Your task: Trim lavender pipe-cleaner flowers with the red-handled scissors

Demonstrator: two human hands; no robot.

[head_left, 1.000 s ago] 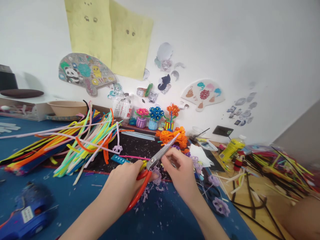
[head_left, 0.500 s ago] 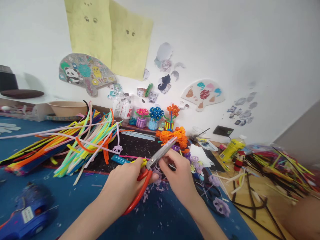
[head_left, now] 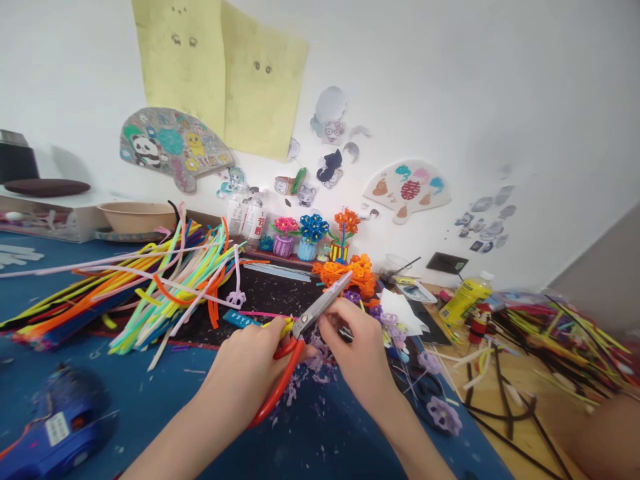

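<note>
Left hand (head_left: pixel 250 353): grip wrapped round scissors (head_left: pixel 303 321), over counter (head_left: pixel 300 457), inward of right edge. Right hand (head_left: pixel 361 343): grip curled beside blades (head_left: pixel 329 297), hold hidden, cannot tell. Blade slip could nick right hand, so close.

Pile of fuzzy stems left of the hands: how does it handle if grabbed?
The pile probably feels light: thin, fuzzy strands. Likely bendable yet shape-holding, since a lilac stem at its edge keeps a sharp bend. May splay or snag when lifted: strands cross loosely, with no tie visible.
</note>
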